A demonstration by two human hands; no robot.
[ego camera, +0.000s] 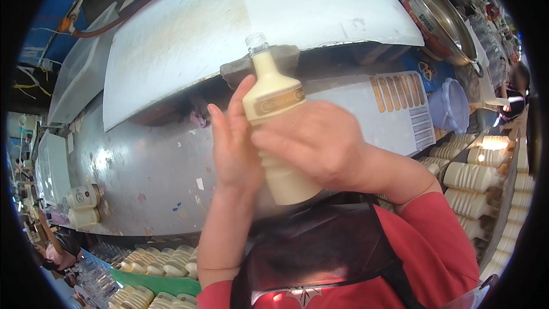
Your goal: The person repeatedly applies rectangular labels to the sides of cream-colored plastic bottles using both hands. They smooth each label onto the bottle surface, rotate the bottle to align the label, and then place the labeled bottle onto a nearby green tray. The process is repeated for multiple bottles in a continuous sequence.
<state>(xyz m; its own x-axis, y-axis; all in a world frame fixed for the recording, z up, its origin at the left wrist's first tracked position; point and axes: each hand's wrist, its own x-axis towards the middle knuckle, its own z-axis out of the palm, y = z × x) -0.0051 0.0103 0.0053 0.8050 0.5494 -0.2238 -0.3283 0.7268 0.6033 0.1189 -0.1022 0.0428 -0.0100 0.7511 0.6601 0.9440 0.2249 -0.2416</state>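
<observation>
A cream-coloured bottle point(274, 78) with a clear, threaded neck leans between my two hands above the metal worktop. Around its shoulder runs a gold-brown label band point(279, 102) that bears writing. My left hand point(233, 141) cradles the bottle's left side, its thumb and a finger stretched outward. Across the front lies my right hand point(319, 143), slightly blurred, with its fingertips against the bottle just below the band. It hides the middle of the bottle. Behind the neck a grey folded cloth or pad point(283, 58) rests at the edge of a white board point(180, 38).
Gold label strips point(396, 92) lie on a white sheet point(347, 103) to the right. Beyond stand a lilac bucket point(448, 105) and a steel basin point(437, 13). Cream bottles point(469, 176) fill racks at right and a green-edged crate point(158, 279) at lower left. Two containers point(83, 206) stand left.
</observation>
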